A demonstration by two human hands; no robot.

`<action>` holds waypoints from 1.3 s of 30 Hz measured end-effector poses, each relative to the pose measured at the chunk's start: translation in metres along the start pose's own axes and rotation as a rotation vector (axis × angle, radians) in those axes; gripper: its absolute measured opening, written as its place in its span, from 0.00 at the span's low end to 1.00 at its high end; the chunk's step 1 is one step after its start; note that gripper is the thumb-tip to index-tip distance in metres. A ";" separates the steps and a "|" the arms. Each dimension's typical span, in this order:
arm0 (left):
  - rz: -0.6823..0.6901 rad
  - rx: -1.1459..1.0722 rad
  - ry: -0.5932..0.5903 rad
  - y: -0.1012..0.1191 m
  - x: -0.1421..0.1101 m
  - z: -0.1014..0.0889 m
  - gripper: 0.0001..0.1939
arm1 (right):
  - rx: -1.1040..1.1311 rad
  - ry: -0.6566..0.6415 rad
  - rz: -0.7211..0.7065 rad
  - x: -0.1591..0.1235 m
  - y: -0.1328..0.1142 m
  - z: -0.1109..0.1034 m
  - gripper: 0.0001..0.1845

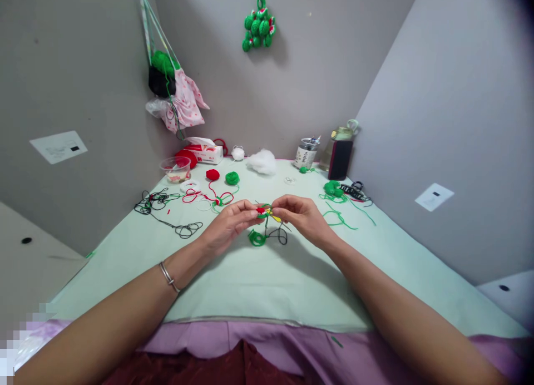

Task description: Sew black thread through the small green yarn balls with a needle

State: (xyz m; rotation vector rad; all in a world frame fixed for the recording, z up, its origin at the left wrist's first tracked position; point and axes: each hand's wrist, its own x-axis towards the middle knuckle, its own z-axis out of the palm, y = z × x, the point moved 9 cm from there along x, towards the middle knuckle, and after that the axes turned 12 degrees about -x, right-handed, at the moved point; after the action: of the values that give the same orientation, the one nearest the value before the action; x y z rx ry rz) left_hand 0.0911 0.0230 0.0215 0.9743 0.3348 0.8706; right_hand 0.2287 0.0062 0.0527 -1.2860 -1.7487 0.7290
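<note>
The left hand (pixel 231 220) pinches a small red, white and green crocheted yarn piece (pixel 261 211) between thumb and fingers, above the middle of the pale green desk (pixel 233 290). The right hand (pixel 303 215) has thumb and forefinger pressed together beside the piece; what they grip is too small to confirm. A slim yellow item (pixel 276 218) shows just below these fingertips. A green yarn coil (pixel 257 238) and thin black yarn loops (pixel 278 237) appear nearer the wearer.
</note>
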 end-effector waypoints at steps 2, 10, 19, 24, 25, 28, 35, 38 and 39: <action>0.010 -0.005 0.004 0.001 0.000 0.001 0.06 | -0.062 0.058 -0.036 -0.001 -0.002 -0.003 0.12; 0.040 -0.039 0.032 0.003 -0.001 0.001 0.05 | -0.405 0.308 -0.302 -0.015 -0.033 -0.010 0.08; -0.042 0.051 0.048 -0.007 -0.002 -0.001 0.07 | -0.335 0.085 -0.158 -0.006 -0.022 -0.005 0.06; -0.096 0.037 -0.019 -0.013 -0.003 0.007 0.08 | -0.317 0.004 -0.148 -0.003 -0.022 -0.009 0.07; -0.101 0.026 -0.036 -0.013 -0.003 0.009 0.08 | -0.343 0.005 -0.169 -0.004 -0.023 -0.009 0.07; -0.116 0.013 -0.080 -0.013 -0.004 0.012 0.11 | -0.441 0.002 -0.260 -0.007 -0.026 -0.002 0.06; -0.130 0.106 -0.057 -0.014 -0.004 0.008 0.11 | -0.546 0.071 -0.283 -0.004 -0.013 0.002 0.06; -0.045 0.109 0.010 -0.005 -0.003 0.004 0.11 | -0.585 0.238 -0.259 -0.005 -0.017 -0.016 0.04; -0.011 0.113 0.043 -0.002 -0.003 0.003 0.11 | -0.583 0.278 -0.268 -0.006 -0.022 -0.019 0.05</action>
State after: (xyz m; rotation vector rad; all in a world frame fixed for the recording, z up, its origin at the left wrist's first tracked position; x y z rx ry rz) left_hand 0.0917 0.0188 0.0213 1.0579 0.4295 0.8704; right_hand 0.2364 -0.0069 0.0782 -1.3993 -1.9125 -0.1278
